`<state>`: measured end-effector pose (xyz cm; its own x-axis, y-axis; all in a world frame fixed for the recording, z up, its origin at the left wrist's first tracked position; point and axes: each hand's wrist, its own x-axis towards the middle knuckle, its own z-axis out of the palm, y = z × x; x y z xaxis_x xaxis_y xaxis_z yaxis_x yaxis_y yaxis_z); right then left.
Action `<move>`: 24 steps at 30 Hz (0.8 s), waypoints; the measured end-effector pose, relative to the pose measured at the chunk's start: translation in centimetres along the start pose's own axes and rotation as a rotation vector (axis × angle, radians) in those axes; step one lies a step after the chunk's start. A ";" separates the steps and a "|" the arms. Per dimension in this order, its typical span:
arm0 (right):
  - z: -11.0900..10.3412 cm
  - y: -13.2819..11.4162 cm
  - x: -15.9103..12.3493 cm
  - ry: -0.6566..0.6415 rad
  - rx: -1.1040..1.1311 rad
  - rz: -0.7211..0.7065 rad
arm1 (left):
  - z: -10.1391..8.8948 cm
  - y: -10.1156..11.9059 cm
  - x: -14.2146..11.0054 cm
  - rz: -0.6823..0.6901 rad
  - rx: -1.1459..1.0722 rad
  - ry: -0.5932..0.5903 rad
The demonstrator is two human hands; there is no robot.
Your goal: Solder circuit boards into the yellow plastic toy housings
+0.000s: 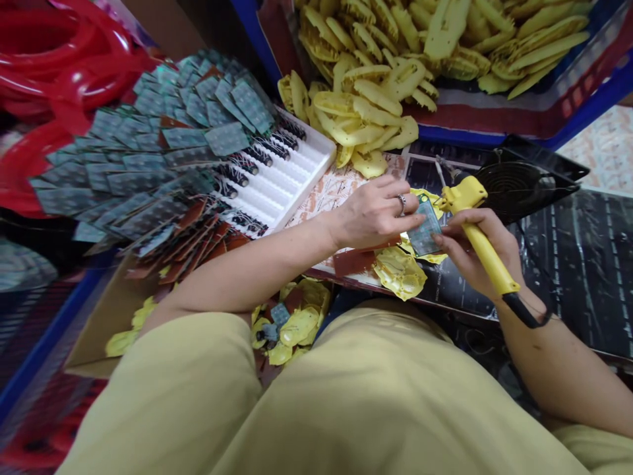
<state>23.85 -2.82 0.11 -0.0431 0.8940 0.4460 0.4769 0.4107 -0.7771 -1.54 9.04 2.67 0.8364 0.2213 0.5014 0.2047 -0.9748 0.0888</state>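
A small green circuit board (423, 227) is tilted between my two hands, above yellow plastic pieces on the table edge. My left hand (378, 211), with a ring on one finger, is closed on the board's left side. My right hand (487, 247) carries a yellow soldering gun (487, 254) across it, the metal tip pointing up and away. The thumb and fingertips of that hand also touch the board's right edge. Just below lies a yellow plastic shell (401, 272), beside a reddish-brown board (353, 262).
Many circuit boards (148, 158) are piled at left, wired to black parts in a white foam tray (281, 191). Yellow shells (376, 112) spill from a blue crate (494, 128). A black fan (519, 185) stands at right. Below the table edge sits a container of yellow scraps (299, 326).
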 end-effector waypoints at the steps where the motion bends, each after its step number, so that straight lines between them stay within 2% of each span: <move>1: 0.2 -0.2 -0.1 -0.011 0.019 0.015 | 0.0 0.2 0.0 -0.038 -0.005 -0.008; 4: 1.0 -0.6 -0.3 -0.016 0.063 0.025 | 0.2 1.0 0.1 -0.195 -0.104 0.061; 7: 1.5 -0.6 -0.5 -0.018 0.071 -0.016 | 0.3 1.2 0.3 -0.461 -0.381 0.185; 10: 1.1 0.7 0.0 -0.061 -0.039 -0.055 | -0.2 -0.2 0.8 -0.762 -0.687 0.232; 13: 0.5 3.3 1.8 -0.035 -0.263 -0.102 | -1.3 -2.9 1.5 -0.940 -0.814 0.174; 15: 0.4 5.4 3.6 -0.076 -0.387 -0.118 | -1.8 -4.7 2.2 -0.960 -0.795 0.064; 18: 0.8 7.9 5.8 -0.198 -0.495 -0.104 | -1.1 -6.0 3.4 -0.869 -0.648 -0.155; 21: 1.3 8.9 6.4 -0.267 -0.528 -0.089 | 1.1 -5.6 4.5 -0.738 -0.485 -0.307; 24: 1.0 8.5 5.2 -0.260 -0.574 -0.108 | 3.6 -4.4 5.3 -0.645 -0.397 -0.378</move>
<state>26.79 5.51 -4.64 -0.2949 0.8967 0.3301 0.8492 0.4044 -0.3396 3.78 14.64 1.82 0.7449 0.6639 -0.0664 0.5660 -0.5761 0.5897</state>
